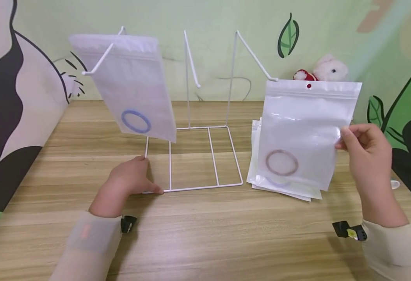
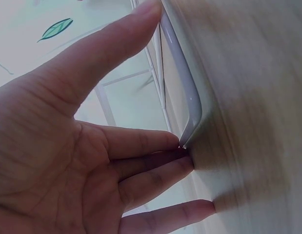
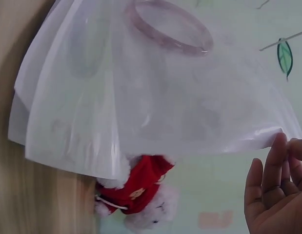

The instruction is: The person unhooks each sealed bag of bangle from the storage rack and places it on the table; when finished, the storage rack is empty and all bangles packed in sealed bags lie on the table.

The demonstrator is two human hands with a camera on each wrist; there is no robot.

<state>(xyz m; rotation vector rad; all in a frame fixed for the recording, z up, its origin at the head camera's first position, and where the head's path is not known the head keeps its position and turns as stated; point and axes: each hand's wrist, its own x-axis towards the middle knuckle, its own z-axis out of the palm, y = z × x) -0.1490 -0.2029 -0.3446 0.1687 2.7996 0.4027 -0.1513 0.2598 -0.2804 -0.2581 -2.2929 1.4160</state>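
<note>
Nearest the camera, a pale left sleeve (image 1: 86, 249) and right sleeve (image 1: 395, 253) reach in over the wood-grained counter (image 1: 198, 238), each with a small black device at its cuff. The left hand (image 1: 128, 175) covers the near left corner of a white wire rack (image 1: 191, 189); its grip is spread, with the thumb on the front bar and straight fingers at the corner, some reaching the counter. The right hand (image 1: 370, 152) pinches the right edge of a white zip bag (image 1: 307, 125) between thumb and fingers. A pinkish-brown ring (image 1: 282, 174) shows low in this bag, and its top edge is close by the tip of the right prong (image 1: 256, 57); whether they touch I cannot tell.

The held bag blocks most of a stack of white bags (image 1: 255, 152) lying on the counter beside the rack, and the lower part of a plush toy (image 1: 330, 70) dressed in red. Another bag (image 1: 135, 89), with a blue ring (image 1: 148, 125) inside, hangs on the left prong (image 1: 101, 60) and hides part of the rack behind. A painted wall (image 1: 209, 15) stands at the back.
</note>
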